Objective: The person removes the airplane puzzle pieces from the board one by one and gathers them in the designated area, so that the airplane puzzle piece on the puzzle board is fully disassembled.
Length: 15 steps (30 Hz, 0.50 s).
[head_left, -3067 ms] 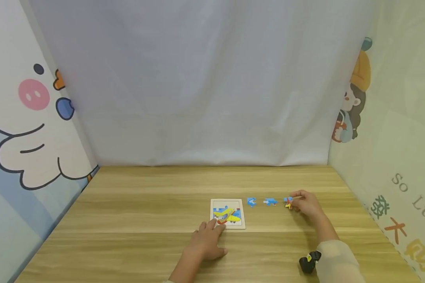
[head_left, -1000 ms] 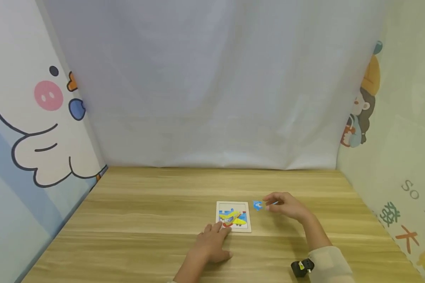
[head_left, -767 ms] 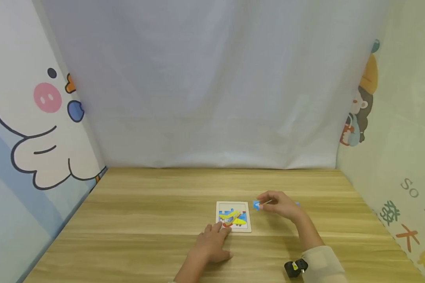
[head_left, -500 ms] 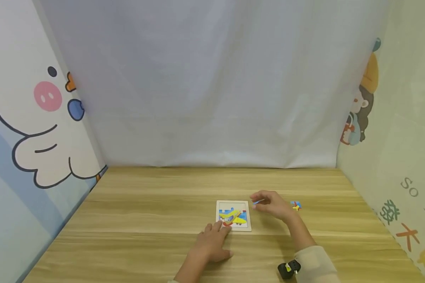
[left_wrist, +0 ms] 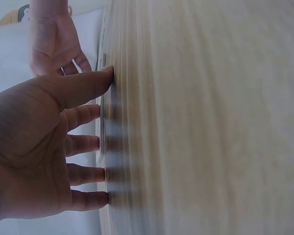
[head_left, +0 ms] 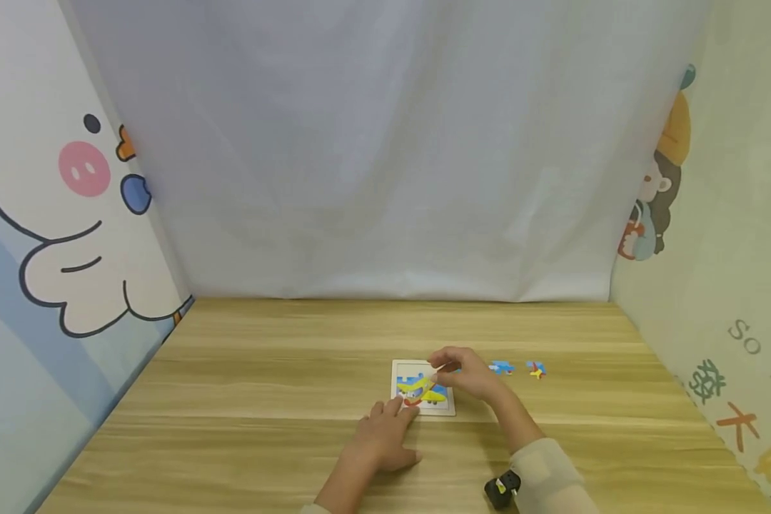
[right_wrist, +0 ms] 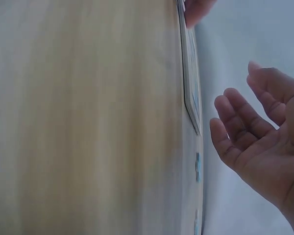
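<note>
the left forearm (head_left: 345, 484) reaches forward from the near edge of the head view, and the left hand (head_left: 384, 439) lies palm down, its four fingers (left_wrist: 84, 143) extended and spread a little apart, the thumb held well out to the side. the right forearm (head_left: 516, 420) slants forward and inward. the right hand (head_left: 467, 373) is set farther forward than the left, turned toward it and apart from it, the wrist raised. its thumb and forefinger come together in a pinch, while the other three fingers curve loosely alongside.
</note>
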Tool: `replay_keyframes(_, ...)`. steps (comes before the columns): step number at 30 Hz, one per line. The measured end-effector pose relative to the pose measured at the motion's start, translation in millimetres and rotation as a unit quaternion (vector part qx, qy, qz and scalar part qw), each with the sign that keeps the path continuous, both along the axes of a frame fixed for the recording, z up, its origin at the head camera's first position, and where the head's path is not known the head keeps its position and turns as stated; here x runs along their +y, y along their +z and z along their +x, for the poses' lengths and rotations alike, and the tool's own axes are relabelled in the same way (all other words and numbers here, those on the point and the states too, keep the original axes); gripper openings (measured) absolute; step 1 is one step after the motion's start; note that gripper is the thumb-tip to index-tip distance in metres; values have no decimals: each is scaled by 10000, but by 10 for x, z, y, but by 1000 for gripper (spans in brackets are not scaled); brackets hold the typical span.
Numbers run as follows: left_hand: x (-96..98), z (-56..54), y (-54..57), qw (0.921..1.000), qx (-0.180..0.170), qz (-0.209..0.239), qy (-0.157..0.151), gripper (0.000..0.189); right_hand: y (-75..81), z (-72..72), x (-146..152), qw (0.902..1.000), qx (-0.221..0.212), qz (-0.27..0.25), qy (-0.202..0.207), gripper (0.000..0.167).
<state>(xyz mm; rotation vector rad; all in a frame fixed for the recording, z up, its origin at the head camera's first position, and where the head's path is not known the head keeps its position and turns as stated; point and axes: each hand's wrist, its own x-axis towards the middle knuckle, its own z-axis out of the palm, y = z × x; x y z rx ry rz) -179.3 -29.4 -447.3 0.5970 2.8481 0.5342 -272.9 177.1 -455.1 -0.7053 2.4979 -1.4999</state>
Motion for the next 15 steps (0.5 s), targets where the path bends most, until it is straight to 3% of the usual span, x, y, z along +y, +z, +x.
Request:
replay_keyframes(10,6,-31,-19,9998,15,-191,3,69,-94,-105,-257,9994,-94,288,144,28)
replay_keyframes(15,5,-45,-33,9998,50,-193,-10,69,-171,-158,-353,9979,-127,617,-140,22)
